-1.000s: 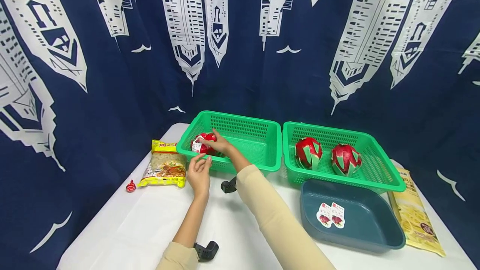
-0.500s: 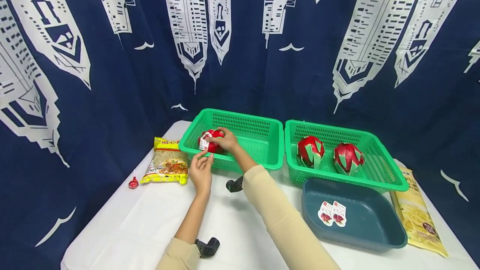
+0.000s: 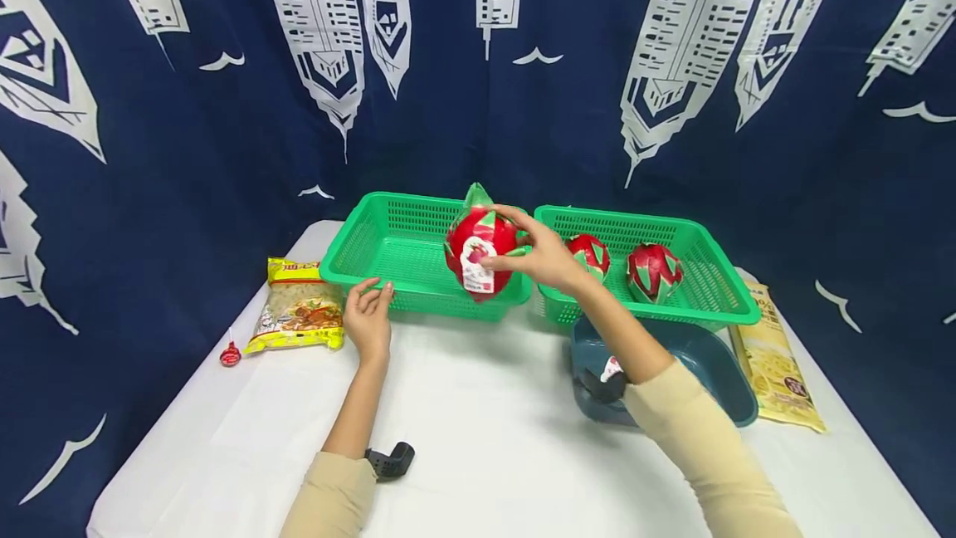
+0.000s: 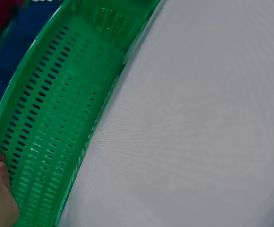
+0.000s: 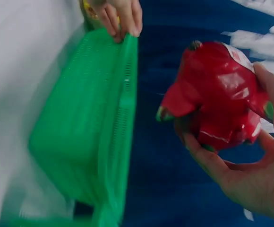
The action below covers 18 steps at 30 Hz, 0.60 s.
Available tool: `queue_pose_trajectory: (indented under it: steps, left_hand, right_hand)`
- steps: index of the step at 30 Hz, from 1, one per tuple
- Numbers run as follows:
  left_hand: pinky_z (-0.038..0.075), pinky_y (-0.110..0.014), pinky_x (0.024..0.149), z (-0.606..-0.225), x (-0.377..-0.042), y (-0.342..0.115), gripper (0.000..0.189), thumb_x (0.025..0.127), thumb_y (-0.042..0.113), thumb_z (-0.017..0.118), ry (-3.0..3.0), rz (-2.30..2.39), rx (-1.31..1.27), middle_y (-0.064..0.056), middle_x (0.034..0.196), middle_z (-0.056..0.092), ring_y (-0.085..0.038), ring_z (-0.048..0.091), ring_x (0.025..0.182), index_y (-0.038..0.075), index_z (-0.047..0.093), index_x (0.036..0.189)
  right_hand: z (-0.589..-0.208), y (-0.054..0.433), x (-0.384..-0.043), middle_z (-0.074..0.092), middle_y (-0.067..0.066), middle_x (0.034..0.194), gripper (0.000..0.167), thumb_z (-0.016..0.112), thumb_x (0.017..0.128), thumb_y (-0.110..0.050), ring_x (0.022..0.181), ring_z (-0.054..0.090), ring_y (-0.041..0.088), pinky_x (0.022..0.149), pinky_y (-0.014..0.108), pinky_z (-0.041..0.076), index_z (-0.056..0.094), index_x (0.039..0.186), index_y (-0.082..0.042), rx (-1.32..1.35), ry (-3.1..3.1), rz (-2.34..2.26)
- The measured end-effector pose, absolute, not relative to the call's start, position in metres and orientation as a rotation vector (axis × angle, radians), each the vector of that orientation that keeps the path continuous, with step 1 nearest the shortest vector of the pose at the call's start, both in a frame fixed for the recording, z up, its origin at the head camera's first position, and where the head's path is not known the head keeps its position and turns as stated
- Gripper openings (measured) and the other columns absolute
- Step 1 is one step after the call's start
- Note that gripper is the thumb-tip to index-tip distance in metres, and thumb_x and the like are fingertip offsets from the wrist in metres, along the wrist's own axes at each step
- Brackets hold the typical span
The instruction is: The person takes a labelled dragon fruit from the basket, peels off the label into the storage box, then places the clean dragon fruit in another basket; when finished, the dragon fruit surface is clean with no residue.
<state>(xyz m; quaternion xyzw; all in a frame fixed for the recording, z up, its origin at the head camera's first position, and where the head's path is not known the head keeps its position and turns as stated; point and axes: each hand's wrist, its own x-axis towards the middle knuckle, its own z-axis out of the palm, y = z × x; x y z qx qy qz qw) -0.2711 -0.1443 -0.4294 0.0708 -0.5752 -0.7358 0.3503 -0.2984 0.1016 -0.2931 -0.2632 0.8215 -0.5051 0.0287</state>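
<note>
In the head view my right hand (image 3: pixel 548 256) grips a red dragon fruit (image 3: pixel 468 231) with green leaf tips and a white label, held above the right end of the left green basket (image 3: pixel 418 303). Thumb and fingers wrap the dragon fruit (image 5: pixel 217 90) in the right wrist view. My left hand (image 3: pixel 368 320) rests its fingertips at the front rim of that basket, near its left corner. In the left wrist view, fingers (image 4: pixel 3 172) lie against the basket's slotted outer wall (image 4: pixel 56 118).
A second green basket (image 3: pixel 717 272) on the right holds two dragon fruits (image 3: pixel 654 272). Before it stands a dark blue tub (image 3: pixel 717 372) with labels (image 3: pixel 611 368), partly behind the right arm. A noodle bag (image 3: pixel 780 364), a yellow food bag (image 3: pixel 299 310) and a red lollipop (image 3: pixel 230 354) lie around.
My right hand has lifted the dragon fruit from the left basket and carried it rightward. The left hand stays by the front rim. The head view has shifted slightly.
</note>
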Motion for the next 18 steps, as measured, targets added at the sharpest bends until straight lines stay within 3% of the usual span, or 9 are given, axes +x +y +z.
queue_pose_trajectory:
  steps: [5, 10, 14, 18]
  left_hand:
    - [0.052, -0.023, 0.067, -0.442, -0.281, -0.149, 0.030, 0.081, 0.009, 0.070, -1.474, -1.904, 0.236, -0.014, 0.079, 0.064, -0.012, 0.065, 0.071, -0.004, 0.059, 0.106]
    - [0.052, -0.022, 0.069, -0.445, -0.287, -0.149, 0.032, 0.081, 0.014, 0.071, -1.485, -1.895, 0.223, -0.005, 0.077, 0.064, -0.012, 0.064, 0.072, -0.001, 0.059, 0.106]
    - [0.052, -0.026, 0.072, -0.444, -0.287, -0.148, 0.032, 0.082, 0.016, 0.070, -1.496, -1.903, 0.217, -0.005, 0.079, 0.064, -0.014, 0.064, 0.075, 0.001, 0.059, 0.107]
    - [0.051, -0.036, 0.077, -0.445, -0.284, -0.145, 0.032, 0.082, 0.018, 0.069, -1.525, -1.905, 0.231, -0.006, 0.081, 0.064, -0.014, 0.064, 0.076, 0.002, 0.059, 0.108]
  right_hand:
    - [-0.310, 0.157, -0.230, 0.050, 0.007, 0.123, 0.073, 0.077, 0.075, -0.014, 0.109, 0.050, 0.031, 0.073, 0.040, 0.053, 0.042, 0.138, -0.025, -0.910, 2.335, -1.539]
    - [-0.361, 0.173, -0.183, 0.054, 0.005, 0.118, 0.070, 0.078, 0.074, -0.018, 0.104, 0.052, 0.029, 0.072, 0.038, 0.053, 0.046, 0.136, -0.023, -0.900, 2.209, -1.428]
    - [-0.395, 0.164, -0.174, 0.057, -0.002, 0.118, 0.070, 0.079, 0.073, -0.026, 0.104, 0.053, 0.024, 0.074, 0.035, 0.052, 0.047, 0.136, -0.026, -0.923, 2.185, -1.333]
    - [-0.410, 0.156, -0.183, 0.054, -0.004, 0.126, 0.069, 0.077, 0.075, -0.029, 0.109, 0.052, 0.021, 0.080, 0.033, 0.050, 0.047, 0.136, -0.022, -1.031, 2.217, -1.322]
